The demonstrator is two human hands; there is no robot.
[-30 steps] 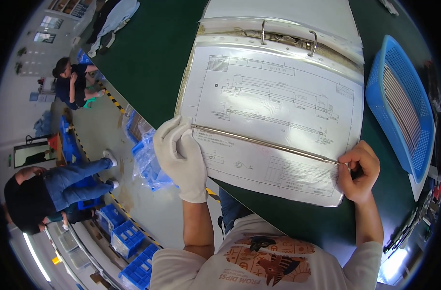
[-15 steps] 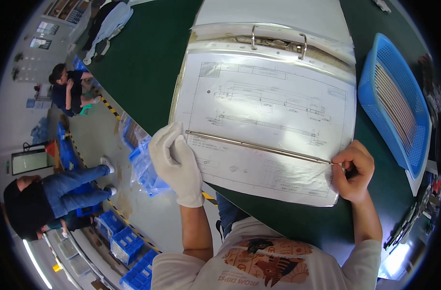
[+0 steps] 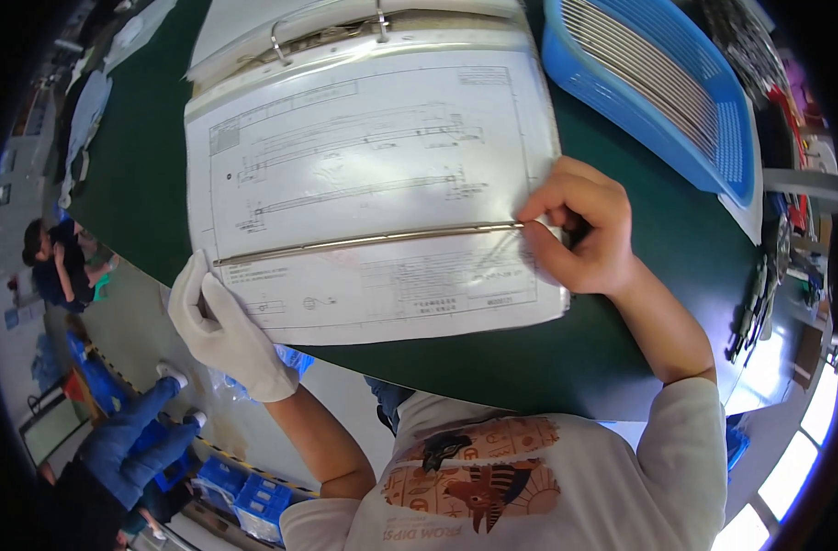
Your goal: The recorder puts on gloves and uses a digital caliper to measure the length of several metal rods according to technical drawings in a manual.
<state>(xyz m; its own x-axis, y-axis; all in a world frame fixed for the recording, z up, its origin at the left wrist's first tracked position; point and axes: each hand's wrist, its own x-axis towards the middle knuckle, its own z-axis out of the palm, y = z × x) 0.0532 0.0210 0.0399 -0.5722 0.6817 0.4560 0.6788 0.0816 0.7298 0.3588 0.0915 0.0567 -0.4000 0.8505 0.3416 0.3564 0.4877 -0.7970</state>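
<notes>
A thin, straight metal rod (image 3: 373, 241) stretches across a technical drawing (image 3: 345, 156) in a clear sleeve. My bare right hand (image 3: 584, 225) pinches its right end between thumb and forefinger, the other fingers curled in. At the rod's left end, my left hand (image 3: 221, 331) wears a white glove; its thumb and bent fingers close at the tip, and the exact contact is hidden. Just above the lower notes on the sheet, the rod slants slightly up to the right. The drawing belongs to an open ring binder (image 3: 327, 41).
The binder lies on a dark green tabletop (image 3: 143, 174). At the far right stands a blue perforated basket (image 3: 612, 101) holding several similar rods (image 3: 648, 69). Metal tools or parts (image 3: 759, 303) lie along the right edge. Two people (image 3: 61, 266) (image 3: 116, 459) are off to the left.
My view has swung, so the binder, rod and basket now sit further left and higher in the picture. Both hands keep their places at the rod's ends.
</notes>
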